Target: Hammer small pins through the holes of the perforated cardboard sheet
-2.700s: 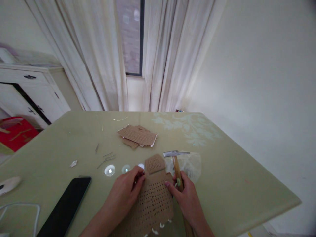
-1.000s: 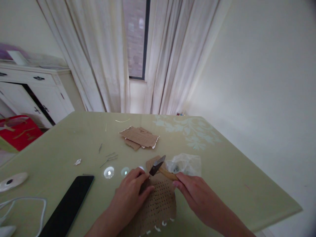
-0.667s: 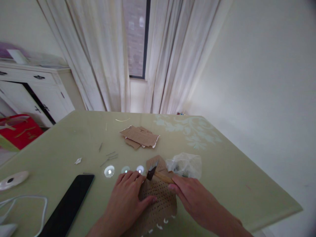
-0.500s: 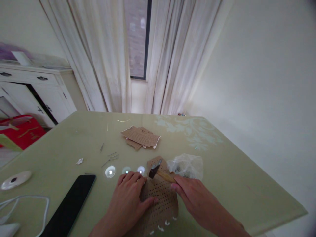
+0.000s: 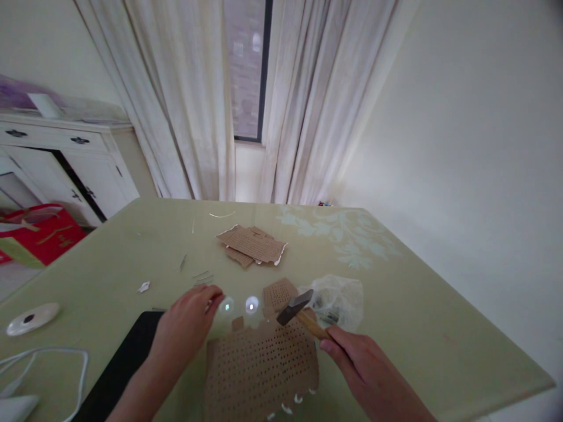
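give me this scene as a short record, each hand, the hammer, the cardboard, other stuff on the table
left hand: nearest the thin metal pieces; anything held is hidden
right hand: grips the hammer by its wooden handle
hammer: head overlaps the perforated cardboard in view; contact unclear
perforated cardboard: rows of holes, neither hand on it
table: cardboard stack, plastic bag, black phone
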The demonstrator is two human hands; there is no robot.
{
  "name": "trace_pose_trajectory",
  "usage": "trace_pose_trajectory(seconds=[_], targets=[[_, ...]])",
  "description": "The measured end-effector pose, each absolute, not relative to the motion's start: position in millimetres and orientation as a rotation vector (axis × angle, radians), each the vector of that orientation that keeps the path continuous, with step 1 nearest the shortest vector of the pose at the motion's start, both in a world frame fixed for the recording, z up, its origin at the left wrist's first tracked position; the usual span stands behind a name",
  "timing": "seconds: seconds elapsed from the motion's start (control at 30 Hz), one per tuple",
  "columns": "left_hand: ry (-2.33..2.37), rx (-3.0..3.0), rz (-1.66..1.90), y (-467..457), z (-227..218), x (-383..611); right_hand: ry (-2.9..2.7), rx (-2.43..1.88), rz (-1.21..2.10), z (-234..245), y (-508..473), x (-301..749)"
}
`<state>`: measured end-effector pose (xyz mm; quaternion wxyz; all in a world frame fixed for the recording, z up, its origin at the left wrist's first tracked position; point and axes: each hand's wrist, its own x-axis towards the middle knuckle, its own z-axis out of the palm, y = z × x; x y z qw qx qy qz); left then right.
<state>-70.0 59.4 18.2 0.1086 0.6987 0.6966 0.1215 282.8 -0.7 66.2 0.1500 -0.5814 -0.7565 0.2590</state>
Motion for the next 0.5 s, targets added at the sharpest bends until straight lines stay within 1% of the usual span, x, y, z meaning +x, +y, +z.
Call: trace_pose_trajectory(seconds=[0.1, 0.23, 0.37, 0.5], targets=[[2.238, 1.961, 0.232, 86.4, 6.1, -112.1, -2.118, -1.696, 0.781, 63.4, -4.9, 285.2], [2.284, 1.934, 0.189, 104.6, -13.3, -138.0, -2.07, -1.712, 0.809, 62.0, -9.3, 285.6], [2.285, 1.933, 0.204, 108.2, -24.7, -143.3, -2.06, -1.731, 0.826, 61.4, -10.6, 286.3], [2.295, 1.945, 0.289, 106.2, -20.9, -138.4, -2.051, -1.749, 0.814, 59.1, -10.9, 287.6]])
